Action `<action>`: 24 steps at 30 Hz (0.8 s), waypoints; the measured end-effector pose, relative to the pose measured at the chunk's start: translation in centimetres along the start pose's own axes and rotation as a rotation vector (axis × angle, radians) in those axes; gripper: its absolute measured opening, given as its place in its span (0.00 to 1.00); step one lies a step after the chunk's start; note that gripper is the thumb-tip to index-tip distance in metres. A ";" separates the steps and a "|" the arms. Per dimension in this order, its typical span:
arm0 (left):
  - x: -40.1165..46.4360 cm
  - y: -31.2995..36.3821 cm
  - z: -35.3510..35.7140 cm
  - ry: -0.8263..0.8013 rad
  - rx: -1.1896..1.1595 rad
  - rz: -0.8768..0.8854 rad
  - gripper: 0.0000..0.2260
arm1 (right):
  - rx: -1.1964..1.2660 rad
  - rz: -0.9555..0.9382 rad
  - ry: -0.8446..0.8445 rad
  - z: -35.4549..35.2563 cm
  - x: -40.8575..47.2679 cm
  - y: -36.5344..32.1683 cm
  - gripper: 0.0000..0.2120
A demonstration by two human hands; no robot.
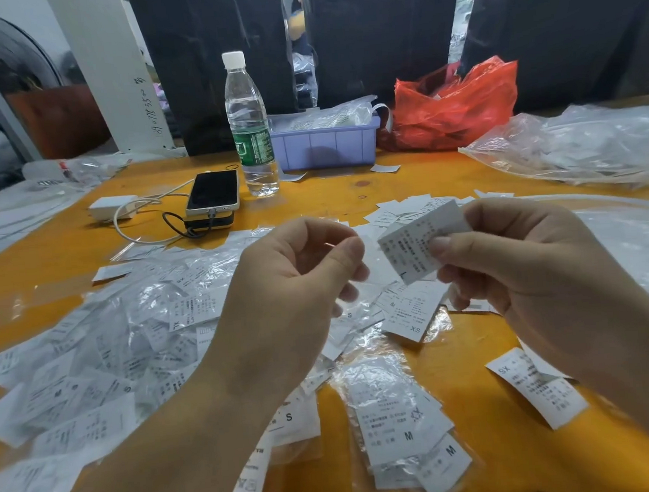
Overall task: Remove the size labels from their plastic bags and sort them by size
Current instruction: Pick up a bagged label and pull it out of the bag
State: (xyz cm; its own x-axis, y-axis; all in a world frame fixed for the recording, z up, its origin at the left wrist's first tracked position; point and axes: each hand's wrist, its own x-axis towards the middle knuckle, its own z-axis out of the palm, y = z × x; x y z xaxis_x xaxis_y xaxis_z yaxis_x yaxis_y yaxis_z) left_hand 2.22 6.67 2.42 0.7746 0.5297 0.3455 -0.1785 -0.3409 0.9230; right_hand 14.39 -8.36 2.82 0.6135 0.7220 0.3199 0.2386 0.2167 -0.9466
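Above the middle of the orange wooden desk [349,190], the right hand [515,255] pinches a small stack of white printed size labels [416,241]. The left hand [291,286] pinches a thin clear plastic bag [332,245] just beside it. Loose white labels and crumpled clear bags [129,336] cover the desk toward its left edge.

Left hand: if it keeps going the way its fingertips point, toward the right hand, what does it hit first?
Most likely the label stack pinched in the right hand. The left hand has thumb and forefinger curled toward it across a small gap, with nothing visible between them. Depth is unclear from one view, so it might pass just in front.
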 end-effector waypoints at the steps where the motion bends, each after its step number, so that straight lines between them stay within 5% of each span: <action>1: 0.0 0.1 0.0 0.000 -0.010 0.003 0.01 | 0.018 0.008 0.000 0.0 0.0 0.0 0.04; 24: -0.3 0.7 0.4 -0.125 -0.048 -0.006 0.09 | -0.112 -0.050 0.060 0.2 -0.1 -0.2 0.05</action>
State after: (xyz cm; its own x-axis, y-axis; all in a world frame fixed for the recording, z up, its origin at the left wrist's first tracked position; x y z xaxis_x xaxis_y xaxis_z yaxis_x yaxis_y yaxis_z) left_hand 2.08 5.99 2.89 0.8447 0.4298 0.3189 -0.2000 -0.2991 0.9330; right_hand 14.14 -8.32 2.94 0.6418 0.6707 0.3718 0.3504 0.1747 -0.9202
